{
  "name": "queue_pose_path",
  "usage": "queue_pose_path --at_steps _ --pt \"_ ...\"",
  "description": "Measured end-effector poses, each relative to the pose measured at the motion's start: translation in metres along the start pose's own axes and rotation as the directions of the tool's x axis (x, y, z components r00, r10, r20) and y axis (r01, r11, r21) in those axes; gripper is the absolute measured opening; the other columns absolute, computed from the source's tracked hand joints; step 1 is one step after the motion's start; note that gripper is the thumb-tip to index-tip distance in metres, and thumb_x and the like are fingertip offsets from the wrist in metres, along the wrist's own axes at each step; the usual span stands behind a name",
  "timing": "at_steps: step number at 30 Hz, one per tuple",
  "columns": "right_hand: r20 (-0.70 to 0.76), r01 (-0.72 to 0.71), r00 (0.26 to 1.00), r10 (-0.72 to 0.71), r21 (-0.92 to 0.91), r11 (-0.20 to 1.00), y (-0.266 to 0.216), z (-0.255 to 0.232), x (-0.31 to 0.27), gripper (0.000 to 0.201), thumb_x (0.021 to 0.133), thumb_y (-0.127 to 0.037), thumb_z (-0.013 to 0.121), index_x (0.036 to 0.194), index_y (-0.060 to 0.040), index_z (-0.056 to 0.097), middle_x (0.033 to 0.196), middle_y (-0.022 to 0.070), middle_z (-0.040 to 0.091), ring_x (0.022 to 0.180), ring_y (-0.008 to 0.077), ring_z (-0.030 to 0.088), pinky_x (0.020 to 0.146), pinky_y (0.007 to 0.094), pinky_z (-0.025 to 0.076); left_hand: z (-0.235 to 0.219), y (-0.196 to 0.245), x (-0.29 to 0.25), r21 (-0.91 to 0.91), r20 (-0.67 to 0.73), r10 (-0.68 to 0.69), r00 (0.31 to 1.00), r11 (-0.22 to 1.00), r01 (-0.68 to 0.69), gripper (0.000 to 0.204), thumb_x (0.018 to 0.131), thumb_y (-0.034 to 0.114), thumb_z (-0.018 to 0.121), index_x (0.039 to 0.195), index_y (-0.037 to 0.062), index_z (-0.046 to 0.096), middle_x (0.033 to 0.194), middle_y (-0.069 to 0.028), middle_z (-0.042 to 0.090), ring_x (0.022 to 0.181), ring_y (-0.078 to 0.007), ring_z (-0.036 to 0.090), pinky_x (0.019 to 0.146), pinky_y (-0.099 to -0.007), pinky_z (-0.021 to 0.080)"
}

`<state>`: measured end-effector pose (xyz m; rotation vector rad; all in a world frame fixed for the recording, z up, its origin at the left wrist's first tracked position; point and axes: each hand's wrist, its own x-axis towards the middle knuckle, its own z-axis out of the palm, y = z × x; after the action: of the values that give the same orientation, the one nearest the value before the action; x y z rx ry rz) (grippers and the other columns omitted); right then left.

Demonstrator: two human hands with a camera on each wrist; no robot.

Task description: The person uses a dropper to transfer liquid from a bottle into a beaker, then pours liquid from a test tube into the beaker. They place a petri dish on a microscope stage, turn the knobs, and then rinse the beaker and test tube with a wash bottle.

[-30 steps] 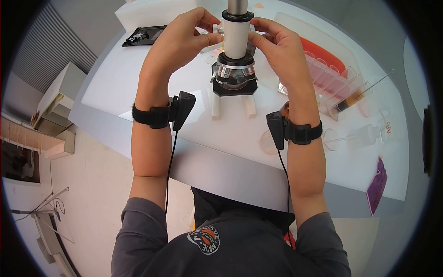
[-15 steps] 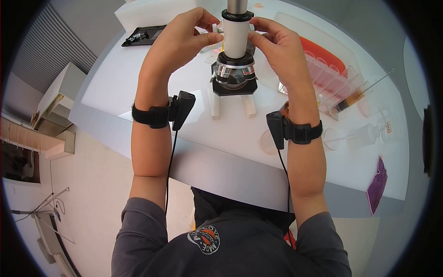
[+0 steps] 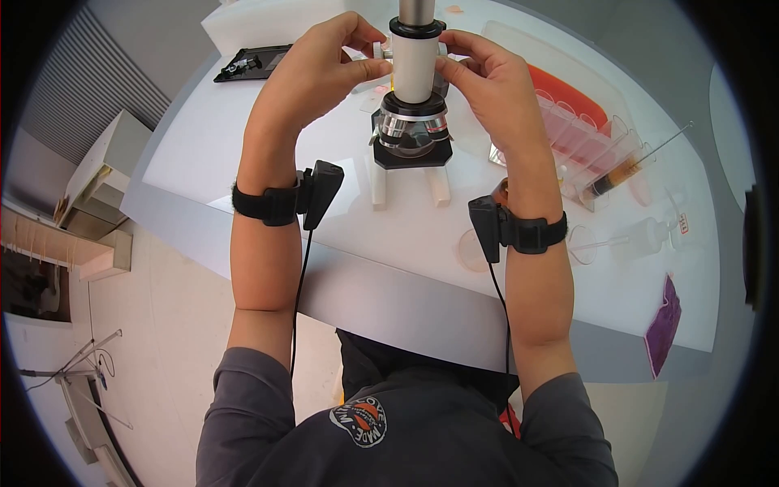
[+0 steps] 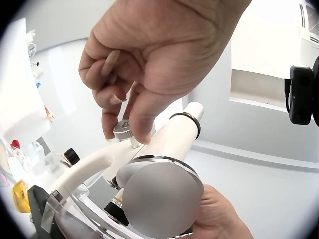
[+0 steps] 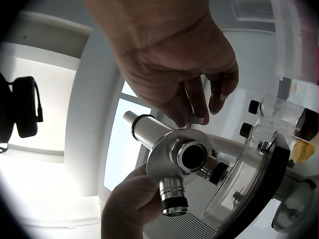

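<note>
A white monocular microscope (image 3: 415, 69) stands upright on the table, its rotating nosepiece and objectives (image 3: 395, 127) above a black stage (image 3: 412, 156). My left hand (image 3: 304, 81) pinches the ridged focus knob (image 4: 123, 130) on the left side of the arm between thumb and fingers. On the opposite side, my right hand (image 3: 505, 93) grips the matching knob (image 5: 196, 120) with thumb and fingertips. The right wrist view shows the objective lenses (image 5: 192, 155) from below, close beneath the hand. The remaining fingers of the left hand curl loosely beside the knob.
Right of the microscope stand a rack of tubes (image 3: 580, 142) with pink liquid, a red-orange tray (image 3: 560, 88) and a syringe (image 3: 625, 172). Clear glassware (image 3: 645, 237) and a purple cloth (image 3: 664, 329) lie nearer the right edge. A black case (image 3: 253, 63) sits back left.
</note>
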<state>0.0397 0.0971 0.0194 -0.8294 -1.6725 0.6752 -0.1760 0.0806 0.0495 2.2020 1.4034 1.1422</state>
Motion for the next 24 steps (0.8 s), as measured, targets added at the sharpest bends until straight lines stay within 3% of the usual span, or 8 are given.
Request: queue_pose_path --at_steps 24 --pt "-0.006 -0.005 1.000 0.004 -0.038 0.999 0.0006 -0.0004 0.0000 0.032 0.088 -0.016 0.074 0.118 -0.0058 0.071 0.103 0.0032 0.070 0.074 0.0100 0.057 0.066 0.0252 0.051 0.0010 0.0007 0.0003 0.003 -0.009 -0.006 1.000 1.000 0.006 0.037 0.084 0.022 0.079 0.108 -0.0007 0.064 0.098 -0.0099 0.069 0.071 -0.0119 0.055 0.066 -0.0265 0.049"
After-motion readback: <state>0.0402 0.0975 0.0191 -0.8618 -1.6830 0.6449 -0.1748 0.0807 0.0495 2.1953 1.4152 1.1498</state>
